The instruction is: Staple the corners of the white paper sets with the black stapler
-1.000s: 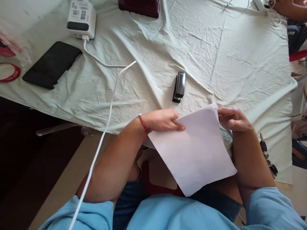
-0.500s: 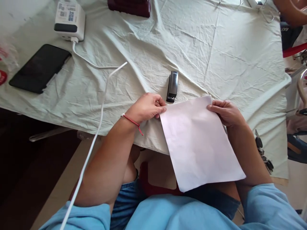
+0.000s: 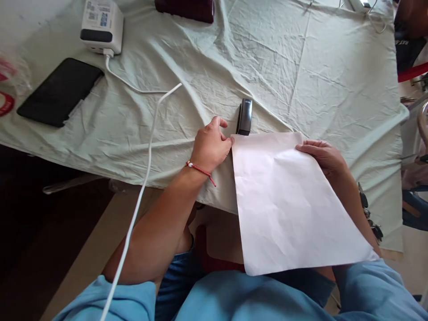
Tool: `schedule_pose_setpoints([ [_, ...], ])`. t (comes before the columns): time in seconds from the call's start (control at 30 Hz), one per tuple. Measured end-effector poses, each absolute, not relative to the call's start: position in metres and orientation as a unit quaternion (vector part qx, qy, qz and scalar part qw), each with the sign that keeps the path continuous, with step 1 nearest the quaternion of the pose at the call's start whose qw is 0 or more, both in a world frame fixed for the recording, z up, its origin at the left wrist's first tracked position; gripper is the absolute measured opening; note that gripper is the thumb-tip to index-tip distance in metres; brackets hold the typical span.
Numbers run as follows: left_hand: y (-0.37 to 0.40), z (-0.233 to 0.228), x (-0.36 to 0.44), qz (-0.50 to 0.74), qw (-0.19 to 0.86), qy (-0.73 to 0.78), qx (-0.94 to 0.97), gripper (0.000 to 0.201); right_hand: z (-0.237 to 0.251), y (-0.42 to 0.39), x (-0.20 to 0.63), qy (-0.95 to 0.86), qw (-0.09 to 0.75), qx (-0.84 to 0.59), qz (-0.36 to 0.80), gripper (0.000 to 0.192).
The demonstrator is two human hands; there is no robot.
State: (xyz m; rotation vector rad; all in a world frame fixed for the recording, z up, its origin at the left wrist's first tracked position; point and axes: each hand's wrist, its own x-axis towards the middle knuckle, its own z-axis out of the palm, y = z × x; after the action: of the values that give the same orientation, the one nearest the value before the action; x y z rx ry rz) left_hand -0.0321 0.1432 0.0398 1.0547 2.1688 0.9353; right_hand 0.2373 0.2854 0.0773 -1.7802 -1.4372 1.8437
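A white sheet of paper slants from the table edge down over my lap; I cannot tell whether it is one sheet or several. My right hand pinches its upper right corner, thumb on top. At the upper left corner is my left hand, wearing a red string bracelet. Its thumb and a curled finger meet at the paper's edge, while the index finger is lifted away from the thumb. A black stapler lies just beyond the paper's top edge, its near end against or slightly under the paper.
A pale green cloth covers the table in wrinkles. On the left lie a black phone and a white charger block, whose white cable runs toward me across my left arm. Keys rest at right; a dark red object is at the back.
The paper has moved forward and right until its top edge meets the stapler's near end. My left index finger has lifted from the corner. The view has shifted slightly.
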Motion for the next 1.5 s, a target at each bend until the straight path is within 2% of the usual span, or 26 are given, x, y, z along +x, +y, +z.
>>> schedule_pose_setpoints([
  [0.1,0.143,0.040,-0.031,0.372,0.253,0.801,0.394,0.024,0.079,0.285,0.234,-0.483,0.113,-0.605,0.623,0.025],
  [0.3,0.141,0.042,-0.030,0.423,0.217,0.782,0.403,0.031,0.078,0.288,0.234,-0.484,0.109,-0.618,0.610,0.024],
  [0.47,0.143,0.038,-0.029,0.362,0.260,0.791,0.419,0.027,0.072,0.292,0.240,-0.500,0.092,-0.593,0.624,0.032],
  [0.7,0.157,0.030,-0.025,0.269,0.192,0.841,0.429,0.010,0.071,0.293,0.241,-0.507,0.076,-0.592,0.621,0.033],
  [0.83,0.159,0.032,-0.024,0.274,0.184,0.842,0.426,0.018,0.073,0.292,0.240,-0.489,0.095,-0.601,0.625,0.031],
  [1.0,0.155,0.037,-0.024,0.330,0.171,0.823,0.430,0.051,0.077,0.292,0.234,-0.461,0.125,-0.624,0.619,0.035],
  [1.07,0.153,0.038,-0.024,0.354,0.178,0.808,0.437,0.057,0.075,0.293,0.234,-0.460,0.127,-0.622,0.621,0.035],
  [1.23,0.146,0.039,-0.023,0.378,0.173,0.779,0.470,0.050,0.069,0.297,0.239,-0.472,0.128,-0.609,0.625,0.033],
  [1.37,0.140,0.037,-0.023,0.335,0.153,0.790,0.489,0.050,0.066,0.298,0.241,-0.479,0.125,-0.601,0.628,0.024],
  [1.5,0.139,0.042,-0.020,0.279,0.145,0.809,0.496,0.045,0.067,0.298,0.241,-0.481,0.121,-0.602,0.626,0.023],
])
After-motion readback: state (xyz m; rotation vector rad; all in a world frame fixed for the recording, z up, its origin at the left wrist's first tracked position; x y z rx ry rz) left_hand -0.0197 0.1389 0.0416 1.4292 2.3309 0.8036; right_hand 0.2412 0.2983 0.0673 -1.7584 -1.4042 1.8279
